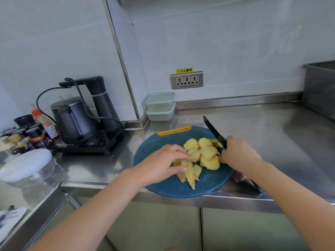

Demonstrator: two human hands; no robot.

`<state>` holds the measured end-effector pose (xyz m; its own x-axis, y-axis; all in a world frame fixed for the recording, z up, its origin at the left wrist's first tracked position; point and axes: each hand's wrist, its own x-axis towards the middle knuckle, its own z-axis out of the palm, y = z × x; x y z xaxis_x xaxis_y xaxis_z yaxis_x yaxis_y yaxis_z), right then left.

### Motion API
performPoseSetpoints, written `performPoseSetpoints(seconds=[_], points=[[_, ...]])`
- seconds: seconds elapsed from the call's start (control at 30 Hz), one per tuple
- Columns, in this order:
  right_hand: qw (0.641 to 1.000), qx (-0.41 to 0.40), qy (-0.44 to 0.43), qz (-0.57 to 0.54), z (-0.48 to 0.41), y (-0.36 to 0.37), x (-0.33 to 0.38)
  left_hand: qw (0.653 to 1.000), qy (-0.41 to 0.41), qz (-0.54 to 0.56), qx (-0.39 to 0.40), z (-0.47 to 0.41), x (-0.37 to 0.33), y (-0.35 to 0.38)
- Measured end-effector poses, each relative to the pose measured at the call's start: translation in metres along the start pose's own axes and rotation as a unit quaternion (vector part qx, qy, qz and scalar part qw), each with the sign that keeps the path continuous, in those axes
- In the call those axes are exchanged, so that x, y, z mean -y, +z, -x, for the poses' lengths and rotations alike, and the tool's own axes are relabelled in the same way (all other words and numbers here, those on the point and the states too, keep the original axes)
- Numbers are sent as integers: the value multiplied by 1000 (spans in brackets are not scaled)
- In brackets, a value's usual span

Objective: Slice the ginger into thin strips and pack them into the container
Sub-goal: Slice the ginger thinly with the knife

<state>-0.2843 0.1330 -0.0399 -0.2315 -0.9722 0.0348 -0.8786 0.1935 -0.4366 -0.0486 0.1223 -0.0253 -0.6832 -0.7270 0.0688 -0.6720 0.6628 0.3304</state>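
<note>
Ginger slices (pixel 208 156) heaped mid cutting board (pixel 208 187).
We see the left hand (pixel 163 163) laid on them, fingers nearly straight; right hand (pixel 239 153) grips the knife (pixel 214 132) just beside; board at the steel counter (pixel 272 133) front edge, tiled walls.

Glossy steel counter (pixel 253 124), scuffed plastic board (pixel 163 185)
</note>
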Motion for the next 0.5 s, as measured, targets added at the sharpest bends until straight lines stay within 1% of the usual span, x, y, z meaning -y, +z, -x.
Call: performPoseSetpoints(seconds=[0.13, 0.23, 0.3, 0.4, 0.5], points=[[1000, -1, -3, 1, -1, 1, -1, 998, -16, -46, 31, -16, -1, -6], [1000, 0, -5, 6, 0, 2, 0, 999, -19, -46, 11, -24, -3, -11], [1000, -1, -5, 9, 0, 2, 1, 1000, -26, 1, -14, -26, -3, -14], [1000, 0, -5, 17, 1, 3, 2, 992, -46, 108, -46, -31, -3, -19], [1000, 1, -4, 23, 2, 4, 3, 981, -73, 144, -110, -41, 5, -19]])
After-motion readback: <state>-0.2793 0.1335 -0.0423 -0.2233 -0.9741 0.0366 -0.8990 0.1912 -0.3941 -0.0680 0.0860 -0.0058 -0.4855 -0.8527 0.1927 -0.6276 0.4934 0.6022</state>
